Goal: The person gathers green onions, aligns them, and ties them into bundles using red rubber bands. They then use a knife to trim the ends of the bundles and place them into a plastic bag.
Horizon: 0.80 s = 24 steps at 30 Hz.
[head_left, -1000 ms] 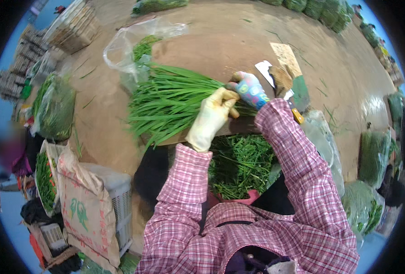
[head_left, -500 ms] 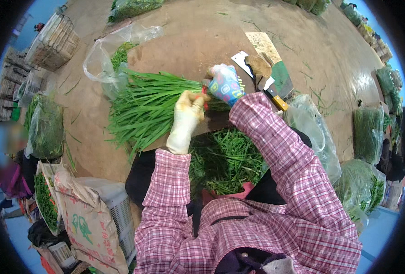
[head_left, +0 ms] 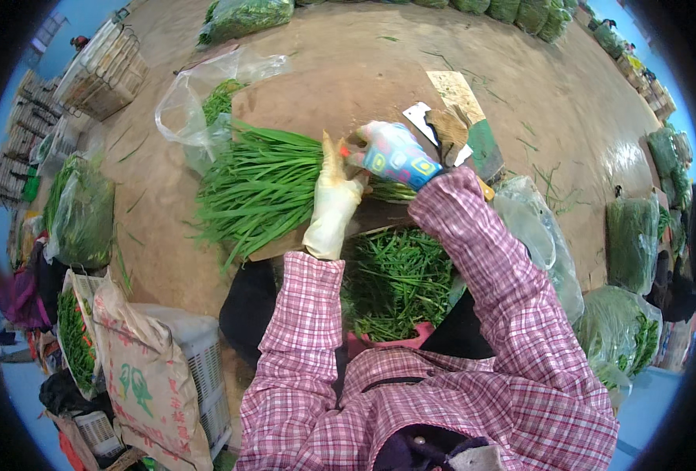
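A bunch of long green garlic chives [head_left: 262, 180] lies across the brown board [head_left: 309, 94], leaves spread to the left. My left hand [head_left: 334, 206], in a cream glove, is closed around the bunch near its stem end, one finger stretched upward along it. Just right of it my right hand [head_left: 395, 153], in a blue patterned glove, pinches a small red tie [head_left: 344, 151] at the bunch. The far side of the tie is hidden by my hands. Beside my right forearm shows a knife's yellow handle [head_left: 486, 190], partly covered by the sleeve.
A heap of cut greens [head_left: 403, 275] fills a pink tub [head_left: 422, 334] below the board. Clear plastic bags lie at the right [head_left: 528, 212] and far left [head_left: 183, 118]. A printed sack [head_left: 144, 361] leans on a white crate [head_left: 214, 377]. Wrapped green bundles [head_left: 634, 235] stand around.
The view has shifted slightly. My left hand has turned upward, with a finger now extended over the bunch. My right hand has drawn the red tie toward the upper side of the bunch.
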{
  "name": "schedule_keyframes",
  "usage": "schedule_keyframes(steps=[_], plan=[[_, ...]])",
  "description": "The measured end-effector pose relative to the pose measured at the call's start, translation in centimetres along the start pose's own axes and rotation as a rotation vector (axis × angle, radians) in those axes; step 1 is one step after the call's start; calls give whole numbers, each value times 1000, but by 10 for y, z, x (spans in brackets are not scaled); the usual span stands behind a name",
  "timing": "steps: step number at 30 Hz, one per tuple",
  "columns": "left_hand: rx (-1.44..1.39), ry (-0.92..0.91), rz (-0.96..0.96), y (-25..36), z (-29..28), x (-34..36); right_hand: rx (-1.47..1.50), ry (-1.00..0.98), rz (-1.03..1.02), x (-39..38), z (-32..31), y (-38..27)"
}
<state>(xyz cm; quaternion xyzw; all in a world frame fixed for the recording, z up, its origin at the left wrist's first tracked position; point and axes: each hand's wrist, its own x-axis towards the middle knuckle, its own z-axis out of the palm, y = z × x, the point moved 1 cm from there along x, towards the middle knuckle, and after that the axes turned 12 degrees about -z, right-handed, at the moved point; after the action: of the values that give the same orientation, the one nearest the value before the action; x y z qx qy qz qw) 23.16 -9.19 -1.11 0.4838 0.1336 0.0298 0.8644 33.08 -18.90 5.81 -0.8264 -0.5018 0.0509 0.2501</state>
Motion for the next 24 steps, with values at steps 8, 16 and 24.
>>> schedule_keyframes(steps=[8,16,24], plan=[[342,198,235,-14,8,-5,154,77,323,4,25,45],[455,318,149,34,-5,32,-314,215,-164,-34,36,-7],[1110,293,708,6,5,-22,324,-234,119,19,4,26]])
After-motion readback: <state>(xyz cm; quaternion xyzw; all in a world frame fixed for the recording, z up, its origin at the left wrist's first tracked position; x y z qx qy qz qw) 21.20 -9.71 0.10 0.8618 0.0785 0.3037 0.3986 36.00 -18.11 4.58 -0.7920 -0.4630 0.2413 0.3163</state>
